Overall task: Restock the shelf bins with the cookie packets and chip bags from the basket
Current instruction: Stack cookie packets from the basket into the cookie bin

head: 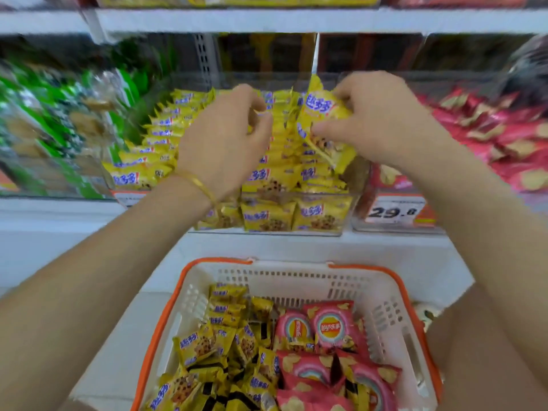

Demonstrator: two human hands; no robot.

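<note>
Shelving (296, 244) with clear bins (347, 204) of yellow cookie packets (166, 132), basket (296, 277) below.

yellow cookie packets (267, 216) fill clear bin (348, 213); pink chip bags (333, 327) in basket (296, 277).

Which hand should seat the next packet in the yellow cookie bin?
Right. The right hand pinches a cookie packet just above the yellow bin. The left hand is curled among the stocked packets; whether it holds one is unclear.
</note>
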